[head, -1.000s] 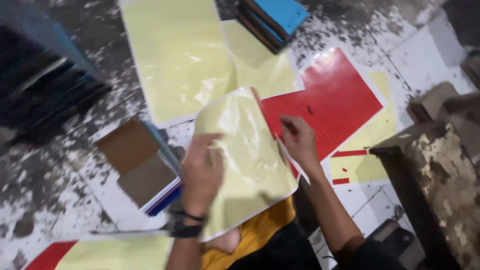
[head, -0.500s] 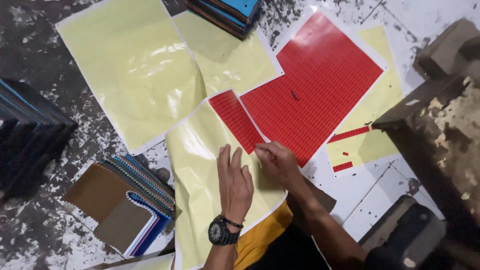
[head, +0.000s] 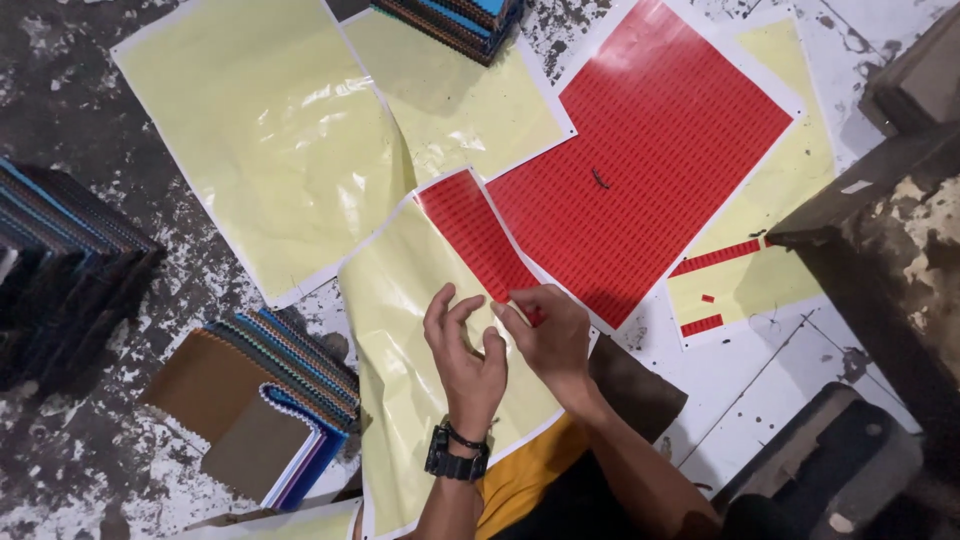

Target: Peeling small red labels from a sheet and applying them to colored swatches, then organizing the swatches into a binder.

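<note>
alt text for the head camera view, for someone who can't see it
Seen from above, a person's left hand and right hand pick at a red sticker strip on a pale yellow backing sheet. A large red sticker sheet lies beside it, fabric swatch books to the left.

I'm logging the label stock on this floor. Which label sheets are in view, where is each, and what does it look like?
Full red label sheet: upper centre-right, rectangular, white border.
Part-used sheet: under both hands, pale yellow backing, red strip at top right.
Nearly stripped sheet: right, yellow with few red strips.
Two bare yellow backing sheets: upper left, glossy.
Right hand pinches at the red strip; left hand is beside it.
</note>
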